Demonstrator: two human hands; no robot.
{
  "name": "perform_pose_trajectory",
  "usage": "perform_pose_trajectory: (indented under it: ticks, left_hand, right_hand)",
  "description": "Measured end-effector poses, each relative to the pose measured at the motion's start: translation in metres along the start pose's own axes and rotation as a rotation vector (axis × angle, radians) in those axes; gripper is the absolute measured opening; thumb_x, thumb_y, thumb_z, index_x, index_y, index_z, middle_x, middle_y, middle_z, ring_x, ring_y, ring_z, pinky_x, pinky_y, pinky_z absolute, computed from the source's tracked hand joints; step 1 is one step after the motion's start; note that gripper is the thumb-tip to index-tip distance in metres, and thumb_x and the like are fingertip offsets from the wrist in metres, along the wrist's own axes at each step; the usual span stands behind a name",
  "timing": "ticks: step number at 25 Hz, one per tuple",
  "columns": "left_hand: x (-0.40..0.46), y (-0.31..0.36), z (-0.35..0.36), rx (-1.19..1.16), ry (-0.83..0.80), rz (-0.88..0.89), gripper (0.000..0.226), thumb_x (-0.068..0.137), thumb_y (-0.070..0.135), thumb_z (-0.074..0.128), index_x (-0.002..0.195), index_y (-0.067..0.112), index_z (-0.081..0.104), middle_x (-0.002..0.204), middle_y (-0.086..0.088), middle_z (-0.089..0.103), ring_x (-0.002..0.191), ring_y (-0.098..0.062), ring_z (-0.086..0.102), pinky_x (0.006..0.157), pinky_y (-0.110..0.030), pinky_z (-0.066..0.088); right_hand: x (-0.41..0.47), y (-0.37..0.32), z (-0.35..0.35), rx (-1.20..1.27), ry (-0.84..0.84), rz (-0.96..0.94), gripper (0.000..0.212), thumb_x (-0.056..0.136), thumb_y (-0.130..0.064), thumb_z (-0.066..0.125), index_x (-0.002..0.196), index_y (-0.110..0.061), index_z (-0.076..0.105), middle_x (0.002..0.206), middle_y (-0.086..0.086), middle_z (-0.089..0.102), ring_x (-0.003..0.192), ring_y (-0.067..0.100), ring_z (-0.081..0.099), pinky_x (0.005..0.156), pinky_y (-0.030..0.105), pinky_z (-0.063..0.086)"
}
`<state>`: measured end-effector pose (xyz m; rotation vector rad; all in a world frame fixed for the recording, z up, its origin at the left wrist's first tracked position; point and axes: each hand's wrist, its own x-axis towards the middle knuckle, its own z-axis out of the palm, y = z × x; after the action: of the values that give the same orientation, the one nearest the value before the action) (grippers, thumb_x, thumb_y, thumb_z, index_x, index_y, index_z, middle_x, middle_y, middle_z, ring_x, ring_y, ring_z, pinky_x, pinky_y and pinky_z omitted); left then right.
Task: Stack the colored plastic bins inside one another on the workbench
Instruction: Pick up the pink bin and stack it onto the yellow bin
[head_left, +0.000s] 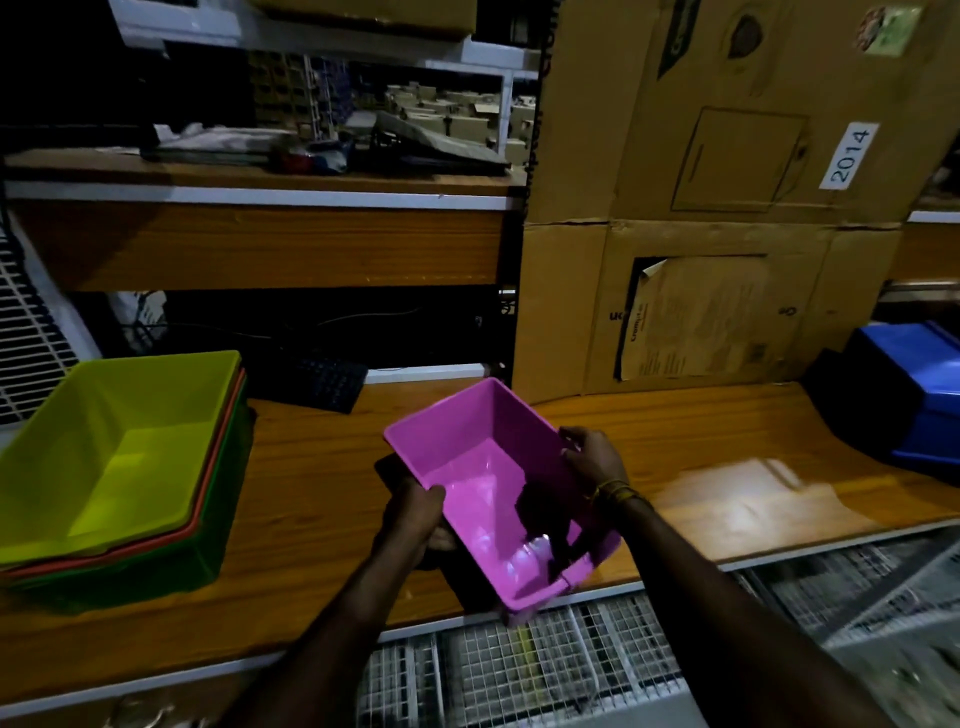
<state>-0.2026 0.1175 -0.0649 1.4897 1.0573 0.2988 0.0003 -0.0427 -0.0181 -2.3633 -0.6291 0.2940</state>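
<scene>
pink bin (498, 483) held up over the near edge of the surface (322, 483), tilted, open side toward the camera. left hand (415, 512) curled round the left rim, thumb inside; right hand (592, 457) gripping the right rim, fingers over the edge. both hands closed on the bin, nothing else held.

stack (119, 467) already standing at the left of the surface: yellow-green bin (130, 447) on top, nested inside an orange bin (228, 447) showing only as a thin rim, that one inside a dark green bin (228, 499) at the bottom. three nested so far, judging by the rims. pink bin well apart from that stack, to its right, so not yet added.

blue bin (924, 395) at the far right, against the cardboard boxes (727, 208), looking tipped or upside down, hard to tell in the dim light. likely left to do: pink bin into the yellow-green one, then the blue one.
</scene>
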Motion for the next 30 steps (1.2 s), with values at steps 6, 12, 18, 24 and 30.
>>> perform_pose_trajectory:
  ticks: [6, 12, 18, 24, 30]
  left_hand:
    - [-0.004, 0.021, -0.007, -0.232, 0.155, 0.105, 0.024, 0.088, 0.011, 0.054, 0.111, 0.004, 0.057, 0.055, -0.010, 0.054, 0.026, -0.017, 0.044, 0.033, -0.021, 0.038]
    - [-0.009, 0.040, -0.010, -0.331, 0.215, 0.098, 0.007, 0.082, 0.010, 0.062, 0.077, 0.010, 0.066, 0.049, -0.007, 0.053, 0.034, -0.015, 0.045, 0.042, -0.021, 0.039]
    - [-0.018, 0.022, -0.005, -0.183, 0.304, 0.148, 0.020, 0.065, 0.026, 0.058, 0.072, 0.019, 0.076, 0.059, -0.002, 0.066, 0.052, -0.018, 0.057, 0.052, -0.039, 0.050]
    - [-0.069, 0.013, 0.018, 0.075, 0.331, 0.244, 0.028, 0.087, 0.017, 0.065, 0.115, 0.016, 0.070, 0.106, -0.006, 0.071, 0.091, -0.027, 0.067, 0.082, -0.039, 0.057]
    - [-0.100, -0.015, 0.045, 0.480, 0.398, 0.360, 0.031, 0.082, 0.022, 0.068, 0.112, 0.023, 0.070, 0.126, -0.017, 0.058, 0.119, -0.037, 0.052, 0.093, -0.036, 0.044]
  right_hand:
    - [-0.004, 0.014, -0.006, 0.051, -0.060, -0.004, 0.035, 0.088, -0.013, 0.066, 0.122, -0.005, 0.065, 0.122, 0.016, 0.068, 0.109, 0.020, 0.064, 0.089, 0.032, 0.047]
    - [-0.002, 0.018, -0.033, 0.319, -0.099, 0.017, 0.028, 0.088, -0.007, 0.066, 0.114, 0.002, 0.067, 0.098, 0.013, 0.068, 0.081, 0.017, 0.061, 0.069, 0.022, 0.046]
    - [-0.029, 0.037, -0.017, 0.782, -0.152, 0.133, 0.017, 0.089, 0.009, 0.055, 0.102, 0.010, 0.066, 0.057, -0.008, 0.070, 0.054, 0.010, 0.061, 0.050, 0.018, 0.052]
    - [-0.066, 0.062, 0.003, 0.809, -0.058, 0.046, 0.033, 0.089, 0.003, 0.058, 0.122, 0.002, 0.062, 0.119, 0.014, 0.066, 0.090, 0.022, 0.067, 0.083, 0.038, 0.059]
    - [-0.115, 0.063, 0.019, 0.399, 0.053, -0.166, 0.046, 0.087, -0.016, 0.064, 0.132, -0.009, 0.057, 0.133, 0.016, 0.049, 0.123, 0.028, 0.049, 0.108, 0.045, 0.042]
